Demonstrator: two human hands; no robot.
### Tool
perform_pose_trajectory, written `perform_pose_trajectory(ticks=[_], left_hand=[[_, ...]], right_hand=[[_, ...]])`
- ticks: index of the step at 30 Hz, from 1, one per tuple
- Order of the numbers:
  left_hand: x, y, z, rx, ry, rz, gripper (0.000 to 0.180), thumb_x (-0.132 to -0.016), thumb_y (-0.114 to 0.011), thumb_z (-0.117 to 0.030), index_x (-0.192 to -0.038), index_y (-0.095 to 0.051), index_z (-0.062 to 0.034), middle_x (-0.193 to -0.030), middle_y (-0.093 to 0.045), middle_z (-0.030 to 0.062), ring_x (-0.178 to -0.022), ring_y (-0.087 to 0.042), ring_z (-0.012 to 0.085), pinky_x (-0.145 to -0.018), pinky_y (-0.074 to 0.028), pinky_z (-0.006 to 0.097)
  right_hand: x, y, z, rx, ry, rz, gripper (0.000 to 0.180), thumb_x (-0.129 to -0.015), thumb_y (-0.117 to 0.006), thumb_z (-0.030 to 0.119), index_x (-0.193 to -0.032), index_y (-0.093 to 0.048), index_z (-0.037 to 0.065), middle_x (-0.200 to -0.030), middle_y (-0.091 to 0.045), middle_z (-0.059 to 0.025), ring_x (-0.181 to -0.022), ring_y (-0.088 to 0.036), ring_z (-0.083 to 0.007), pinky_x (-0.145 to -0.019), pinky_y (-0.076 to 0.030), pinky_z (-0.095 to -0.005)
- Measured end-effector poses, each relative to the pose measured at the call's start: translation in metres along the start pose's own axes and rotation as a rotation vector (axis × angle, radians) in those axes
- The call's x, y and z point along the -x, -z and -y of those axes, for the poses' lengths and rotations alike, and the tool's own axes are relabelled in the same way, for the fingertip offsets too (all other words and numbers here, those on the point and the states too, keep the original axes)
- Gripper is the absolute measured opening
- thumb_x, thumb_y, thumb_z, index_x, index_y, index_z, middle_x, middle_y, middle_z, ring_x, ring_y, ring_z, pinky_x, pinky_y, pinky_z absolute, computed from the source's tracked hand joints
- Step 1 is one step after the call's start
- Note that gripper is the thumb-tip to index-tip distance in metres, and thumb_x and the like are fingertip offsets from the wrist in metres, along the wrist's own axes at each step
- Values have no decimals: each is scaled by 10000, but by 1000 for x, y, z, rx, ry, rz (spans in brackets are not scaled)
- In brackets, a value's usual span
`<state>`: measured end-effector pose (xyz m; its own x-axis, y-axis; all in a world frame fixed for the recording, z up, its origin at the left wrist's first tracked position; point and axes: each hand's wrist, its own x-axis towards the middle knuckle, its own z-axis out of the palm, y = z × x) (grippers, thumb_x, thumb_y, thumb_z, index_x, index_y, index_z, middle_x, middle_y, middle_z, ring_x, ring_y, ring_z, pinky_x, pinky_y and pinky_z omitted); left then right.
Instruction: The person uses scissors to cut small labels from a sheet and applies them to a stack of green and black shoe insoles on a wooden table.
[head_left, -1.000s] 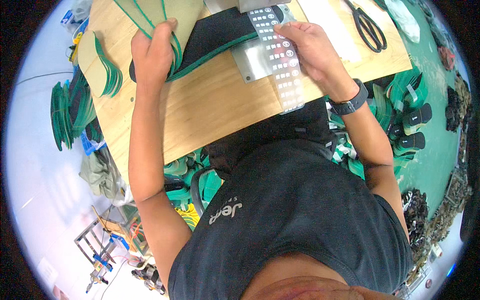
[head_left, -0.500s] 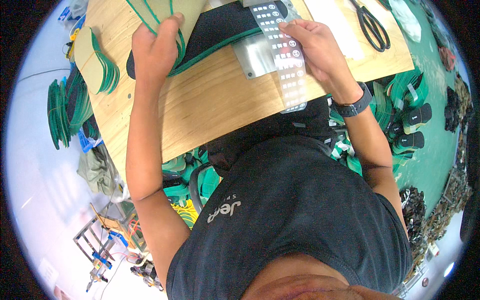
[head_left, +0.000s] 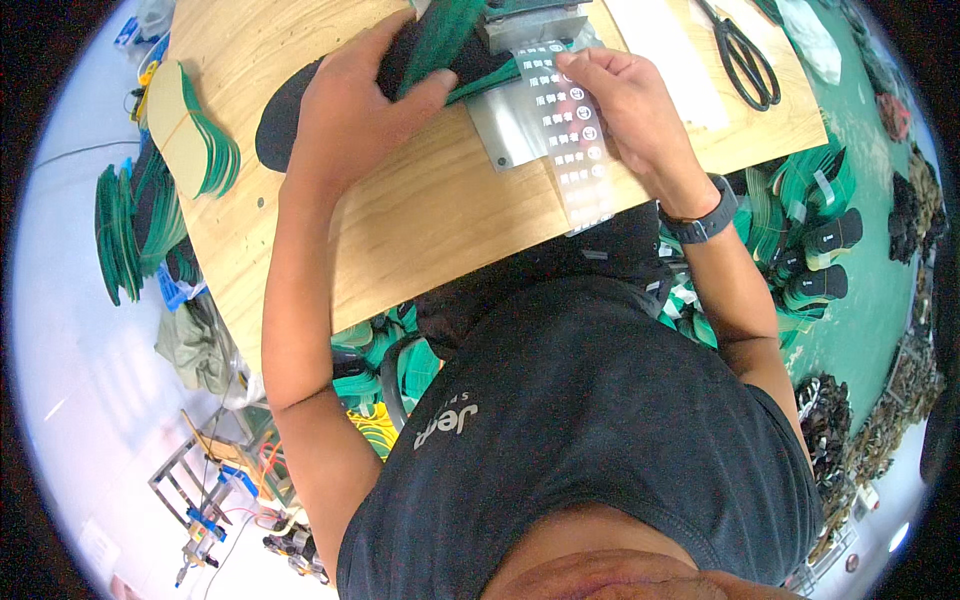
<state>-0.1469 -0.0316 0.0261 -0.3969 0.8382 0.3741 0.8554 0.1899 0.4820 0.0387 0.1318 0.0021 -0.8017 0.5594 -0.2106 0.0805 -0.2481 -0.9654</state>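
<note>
A: What do we see from the head camera, looking down over the person's dark shirt?

B: A wooden tabletop. At its far edge the left hand is closed over a black shoe-upper piece edged with green binding, thumb across the green strip, pinning it down.

A: And the other hand?

B: The right hand, with a dark wristwatch, lies on a clear strip of printed labels. Its fingertips pinch the far end of that strip, which trails back over the table's near edge across a small metal plate.

A: What has changed in the last second?

B: Both hands have shifted nearer in view, and the left hand has slid right, bringing the black piece almost against the plate. We judge that piece and labels are now being brought together under the grey metal fixture at the far edge.

A: Anything else around?

B: Black scissors lie far right, untouched. A stack of tan, green-edged pieces sits at the table's left edge, and more green-trimmed pieces are heaped on the floor at right.
</note>
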Motion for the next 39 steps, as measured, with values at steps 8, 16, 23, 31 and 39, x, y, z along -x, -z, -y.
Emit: perform_pose_trajectory(ticks=[8,16,23,31,39], left_hand=[[-4,-3,-7,-233,-11,83,700,-721,-760,-359,-1301,-505,-62,-1177,-602,180,-1064,-578,344,-934,-450,389],[-6,10,-5,83,321,30,301,-803,-628,-295,-882,-659,-6,-739,-661,151,-670,-610,275,-685,-479,366],[-4,16,11,459,420,-233,275,-801,-616,-262,-808,-653,10,-664,-589,31,-640,-525,126,-643,-443,288],[-1,14,17,454,335,-185,263,-815,-617,-254,-806,-643,8,-659,-581,25,-634,-510,109,-623,-428,272],[-1,12,20,491,304,-197,270,-823,-616,-260,-803,-640,9,-651,-574,26,-633,-502,105,-622,-429,272]], right_hand=[[2,11,0,-51,1,48,162,-905,-604,159,-878,-625,2,-795,-639,-45,-640,-596,-87,-585,-487,-204],[12,27,6,-318,79,-212,158,-905,-575,130,-885,-596,-25,-782,-633,-103,-652,-648,-177,-521,-538,-285],[-11,11,0,-54,-14,70,183,-907,-598,152,-835,-629,-13,-726,-639,-53,-576,-613,-96,-521,-508,-215],[-20,21,-10,44,-16,71,181,-904,-612,160,-833,-629,-6,-743,-640,-35,-584,-607,-70,-519,-497,-187],[-18,18,-8,-5,-30,50,161,-899,-616,150,-851,-626,-3,-765,-638,-31,-580,-609,-69,-530,-516,-187]])
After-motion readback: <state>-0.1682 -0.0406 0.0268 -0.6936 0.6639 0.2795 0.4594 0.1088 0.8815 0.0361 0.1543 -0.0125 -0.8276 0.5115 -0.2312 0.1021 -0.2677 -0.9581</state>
